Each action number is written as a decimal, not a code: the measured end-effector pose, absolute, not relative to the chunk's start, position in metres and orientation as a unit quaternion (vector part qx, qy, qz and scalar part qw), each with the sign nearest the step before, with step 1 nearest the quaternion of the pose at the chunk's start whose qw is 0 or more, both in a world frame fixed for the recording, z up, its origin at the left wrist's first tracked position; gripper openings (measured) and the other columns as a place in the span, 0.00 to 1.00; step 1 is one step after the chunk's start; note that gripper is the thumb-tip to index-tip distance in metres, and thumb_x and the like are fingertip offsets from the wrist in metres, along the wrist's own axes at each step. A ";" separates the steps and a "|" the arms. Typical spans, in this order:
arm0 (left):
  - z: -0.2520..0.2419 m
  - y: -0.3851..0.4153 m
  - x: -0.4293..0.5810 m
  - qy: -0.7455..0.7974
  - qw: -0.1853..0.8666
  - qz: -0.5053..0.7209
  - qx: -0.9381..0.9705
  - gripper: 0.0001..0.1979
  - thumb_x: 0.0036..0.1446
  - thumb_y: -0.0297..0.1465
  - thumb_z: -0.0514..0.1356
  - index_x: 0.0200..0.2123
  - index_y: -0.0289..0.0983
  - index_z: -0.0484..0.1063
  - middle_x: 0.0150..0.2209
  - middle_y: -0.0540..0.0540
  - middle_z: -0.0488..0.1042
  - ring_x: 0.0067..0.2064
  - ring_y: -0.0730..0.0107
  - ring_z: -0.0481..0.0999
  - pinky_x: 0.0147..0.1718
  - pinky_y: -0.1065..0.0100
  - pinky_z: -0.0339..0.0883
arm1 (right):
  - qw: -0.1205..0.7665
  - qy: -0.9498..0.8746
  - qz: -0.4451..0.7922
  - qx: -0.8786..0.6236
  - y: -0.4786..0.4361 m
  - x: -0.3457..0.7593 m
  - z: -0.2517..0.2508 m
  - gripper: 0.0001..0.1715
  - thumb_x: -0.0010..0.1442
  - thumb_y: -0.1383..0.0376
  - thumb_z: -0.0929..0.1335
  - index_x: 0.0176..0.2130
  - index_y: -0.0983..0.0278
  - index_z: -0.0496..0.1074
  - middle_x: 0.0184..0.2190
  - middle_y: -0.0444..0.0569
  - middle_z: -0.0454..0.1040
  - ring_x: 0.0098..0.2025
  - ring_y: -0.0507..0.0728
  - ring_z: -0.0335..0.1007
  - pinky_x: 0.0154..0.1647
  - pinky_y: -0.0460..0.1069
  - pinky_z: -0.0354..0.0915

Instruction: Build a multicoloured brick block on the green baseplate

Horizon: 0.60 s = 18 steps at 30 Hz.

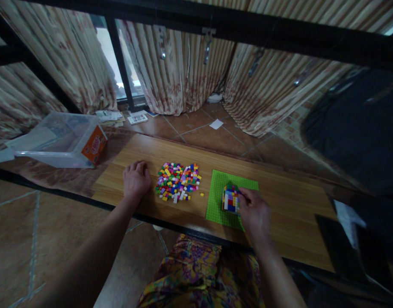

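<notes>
My right hand [255, 209] is at the right edge of a small multicoloured building-brick model [231, 200], its thumb and fingers closed against that side. The model has rows of white, blue, red and yellow bricks and stands on a green studded baseplate [215, 201]. My fingers hide its right edge, and any single brick between them cannot be made out. My left hand [137, 179] rests on the wooden board with its fingers curled and nothing visible in them. To its right lies a spread pile of loose bricks [177, 182] in many colours.
A clear plastic box [64, 141] with an orange label stands at the far left. One yellow brick [202, 194] lies between pile and baseplate. The wooden board [289, 214] extends right towards a dark flat object [337, 244]. Papers [137, 118] lie beyond the board, near striped curtains [183, 72].
</notes>
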<state>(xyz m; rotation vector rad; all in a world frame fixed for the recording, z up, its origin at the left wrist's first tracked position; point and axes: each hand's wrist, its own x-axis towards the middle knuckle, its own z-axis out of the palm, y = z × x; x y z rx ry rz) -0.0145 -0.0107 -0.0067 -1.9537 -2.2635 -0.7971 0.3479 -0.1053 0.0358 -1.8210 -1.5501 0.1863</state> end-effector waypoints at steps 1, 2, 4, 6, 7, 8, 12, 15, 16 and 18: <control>-0.007 -0.011 -0.014 -0.732 0.023 -0.258 -0.630 0.18 0.59 0.32 0.51 0.49 0.36 0.73 0.52 0.37 0.73 0.53 0.48 0.69 0.53 0.50 0.61 | 0.359 -0.602 0.068 -0.710 -0.105 0.348 0.036 0.18 0.61 0.60 0.62 0.41 0.65 0.77 0.39 0.55 0.78 0.40 0.60 0.73 0.44 0.55 0.66; -0.007 -0.011 -0.014 -0.732 0.022 -0.259 -0.630 0.18 0.59 0.32 0.51 0.49 0.36 0.73 0.52 0.37 0.73 0.53 0.48 0.69 0.53 0.50 0.61 | 0.355 -0.602 0.066 -0.713 -0.105 0.349 0.035 0.18 0.61 0.60 0.62 0.41 0.65 0.77 0.38 0.55 0.78 0.39 0.60 0.73 0.44 0.55 0.66; -0.006 -0.011 -0.014 -0.733 0.018 -0.259 -0.629 0.18 0.59 0.32 0.51 0.49 0.36 0.73 0.52 0.37 0.73 0.53 0.48 0.69 0.54 0.50 0.61 | 0.347 -0.601 0.059 -0.718 -0.105 0.348 0.034 0.19 0.61 0.59 0.62 0.40 0.65 0.77 0.37 0.55 0.79 0.38 0.60 0.73 0.43 0.55 0.66; -0.006 -0.011 -0.014 -0.734 0.018 -0.257 -0.629 0.18 0.59 0.32 0.51 0.49 0.35 0.73 0.52 0.37 0.73 0.53 0.48 0.69 0.54 0.50 0.61 | 0.341 -0.598 0.052 -0.723 -0.104 0.348 0.033 0.20 0.61 0.58 0.62 0.39 0.65 0.78 0.37 0.56 0.79 0.38 0.61 0.73 0.41 0.55 0.65; -0.005 -0.011 -0.013 -0.733 0.018 -0.256 -0.629 0.18 0.60 0.32 0.51 0.49 0.35 0.73 0.52 0.37 0.73 0.53 0.48 0.69 0.55 0.50 0.60 | 0.338 -0.597 0.048 -0.725 -0.103 0.347 0.033 0.20 0.61 0.57 0.61 0.39 0.66 0.78 0.36 0.56 0.79 0.38 0.61 0.73 0.41 0.55 0.65; -0.005 -0.011 -0.013 -0.734 0.018 -0.255 -0.630 0.18 0.60 0.32 0.51 0.49 0.35 0.73 0.52 0.37 0.73 0.53 0.48 0.69 0.55 0.50 0.60 | 0.337 -0.596 0.046 -0.727 -0.103 0.346 0.033 0.21 0.61 0.57 0.61 0.39 0.66 0.78 0.36 0.56 0.79 0.37 0.61 0.73 0.41 0.55 0.65; -0.003 -0.012 -0.012 -0.738 0.013 -0.248 -0.627 0.18 0.60 0.32 0.51 0.49 0.35 0.73 0.52 0.37 0.73 0.53 0.49 0.69 0.55 0.50 0.60 | 0.337 -0.590 0.048 -0.732 -0.102 0.346 0.033 0.22 0.61 0.56 0.62 0.39 0.66 0.78 0.37 0.58 0.80 0.38 0.62 0.74 0.41 0.55 0.66; -0.002 -0.012 -0.012 -0.741 0.011 -0.241 -0.626 0.18 0.60 0.32 0.51 0.50 0.35 0.73 0.53 0.37 0.73 0.53 0.49 0.69 0.55 0.51 0.61 | 0.338 -0.576 0.065 -0.741 -0.104 0.348 0.031 0.22 0.60 0.55 0.62 0.41 0.66 0.78 0.37 0.57 0.80 0.37 0.62 0.75 0.41 0.55 0.67; -0.002 -0.012 -0.012 -0.742 0.012 -0.240 -0.626 0.18 0.59 0.32 0.51 0.50 0.35 0.73 0.53 0.37 0.73 0.53 0.49 0.69 0.55 0.51 0.61 | 0.342 -0.572 0.072 -0.742 -0.105 0.350 0.031 0.22 0.60 0.55 0.63 0.41 0.66 0.78 0.37 0.57 0.80 0.37 0.62 0.76 0.41 0.55 0.67; -0.002 -0.012 -0.012 -0.741 0.013 -0.242 -0.626 0.18 0.59 0.32 0.51 0.50 0.35 0.73 0.53 0.37 0.73 0.53 0.49 0.69 0.55 0.51 0.60 | 0.357 -0.560 0.073 -0.744 -0.106 0.353 0.031 0.21 0.60 0.55 0.63 0.42 0.65 0.78 0.38 0.56 0.80 0.38 0.61 0.76 0.42 0.55 0.67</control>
